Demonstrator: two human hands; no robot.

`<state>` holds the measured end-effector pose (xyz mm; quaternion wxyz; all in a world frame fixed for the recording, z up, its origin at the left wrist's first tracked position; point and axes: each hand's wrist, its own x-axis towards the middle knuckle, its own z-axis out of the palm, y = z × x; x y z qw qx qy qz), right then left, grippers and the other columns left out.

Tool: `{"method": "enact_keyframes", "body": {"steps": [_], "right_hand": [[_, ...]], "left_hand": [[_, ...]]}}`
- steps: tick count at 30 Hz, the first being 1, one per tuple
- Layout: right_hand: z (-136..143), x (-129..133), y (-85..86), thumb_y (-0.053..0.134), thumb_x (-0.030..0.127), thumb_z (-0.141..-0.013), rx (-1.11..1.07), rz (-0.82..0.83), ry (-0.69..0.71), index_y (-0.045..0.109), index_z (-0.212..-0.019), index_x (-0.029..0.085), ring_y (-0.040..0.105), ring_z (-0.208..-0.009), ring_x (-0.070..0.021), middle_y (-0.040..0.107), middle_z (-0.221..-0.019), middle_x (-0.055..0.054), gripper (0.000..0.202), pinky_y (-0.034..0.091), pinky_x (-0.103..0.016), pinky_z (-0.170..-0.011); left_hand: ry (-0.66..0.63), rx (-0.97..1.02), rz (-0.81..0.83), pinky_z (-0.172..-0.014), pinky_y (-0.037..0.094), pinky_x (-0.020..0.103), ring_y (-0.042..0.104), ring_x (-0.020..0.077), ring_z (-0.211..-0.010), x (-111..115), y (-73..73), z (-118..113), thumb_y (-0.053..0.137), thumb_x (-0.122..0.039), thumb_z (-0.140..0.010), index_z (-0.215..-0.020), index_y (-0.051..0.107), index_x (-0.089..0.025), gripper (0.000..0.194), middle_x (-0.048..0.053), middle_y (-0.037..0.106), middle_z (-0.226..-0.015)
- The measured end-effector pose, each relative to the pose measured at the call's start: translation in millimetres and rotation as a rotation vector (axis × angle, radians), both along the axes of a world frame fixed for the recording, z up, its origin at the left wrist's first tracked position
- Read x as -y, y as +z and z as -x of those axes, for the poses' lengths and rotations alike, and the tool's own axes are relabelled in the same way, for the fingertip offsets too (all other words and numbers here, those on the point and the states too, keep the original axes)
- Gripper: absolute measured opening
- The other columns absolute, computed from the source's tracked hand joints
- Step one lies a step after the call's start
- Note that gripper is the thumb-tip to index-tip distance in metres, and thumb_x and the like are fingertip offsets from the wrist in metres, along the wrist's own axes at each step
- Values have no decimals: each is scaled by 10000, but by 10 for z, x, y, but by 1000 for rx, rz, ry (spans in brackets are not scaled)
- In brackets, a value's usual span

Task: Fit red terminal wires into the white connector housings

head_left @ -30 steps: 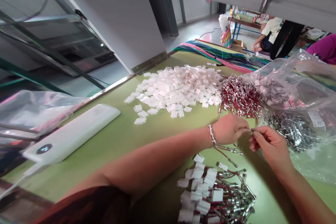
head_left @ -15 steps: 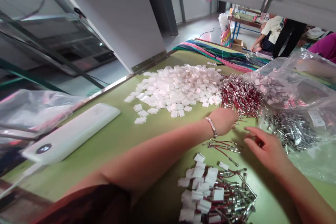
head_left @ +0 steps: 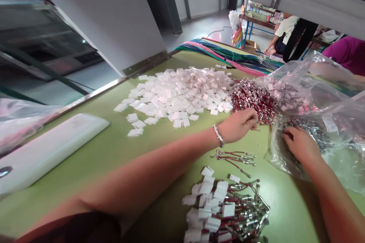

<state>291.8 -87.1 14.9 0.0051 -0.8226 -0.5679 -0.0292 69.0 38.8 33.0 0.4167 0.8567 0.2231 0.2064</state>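
My left hand [head_left: 238,125], with a silver bracelet at the wrist, is closed in a pinch at the near edge of a pile of short red wires with metal ends [head_left: 252,98]. A thin wire end shows beside its fingertips, but I cannot tell whether they hold it. My right hand [head_left: 302,146] reaches to the clear plastic bag [head_left: 288,165] over silver metal terminals [head_left: 316,131]. A gap shows between its thumb and forefinger; the other fingers are partly hidden. Below the left hand lie several loose red wires [head_left: 235,157].
White plastic pieces [head_left: 182,93] form a big heap. Red wires with white pieces attached [head_left: 228,210] are stacked at the front. A white power bank [head_left: 59,148] lies left, and long coloured cables [head_left: 219,57] cross the back. A person [head_left: 285,32] sits beyond.
My right hand has moved right and away from me, from above the bare table to the bagged terminals. My left hand stays by the red wires, raised slightly. The camera view has shifted.
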Motion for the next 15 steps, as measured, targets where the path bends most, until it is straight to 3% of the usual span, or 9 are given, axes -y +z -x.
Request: {"method": "enact_keyframes", "body": {"steps": [2,5,10,15], "right_hand": [[21,-10,-41,470,292,-864,36,9,11,656,-859,197,586,-681,-193,645,-895,-102,209,329,-295,-565],[10,-1,-68,477,259,-861,54,62,8,640,-849,171,585,-662,-198,640,-823,-107,186,333,-302,-575],[-17,13,-100,502,224,-842,-21,123,50,626,-855,153,601,-718,-215,655,-851,-122,143,358,-301,-601],[-62,14,-90,538,240,-809,-168,128,66,635,-771,181,597,-699,-204,672,-766,-70,120,376,-288,-607]], "left_hand": [[63,39,133,-607,418,207,496,79,-621,-7,12,7,360,-132,-886,-824,469,-159,128,-8,560,-706],[142,44,176,-556,377,202,441,77,-571,-7,-20,-2,406,-199,-892,-834,504,-155,122,-23,521,-651],[95,-59,219,-545,350,202,443,83,-583,11,-79,-46,478,-235,-873,-803,589,-142,160,-22,546,-659],[59,-96,87,-597,376,223,477,95,-613,42,-197,-87,504,-236,-874,-794,637,-153,176,-14,589,-674]]}}
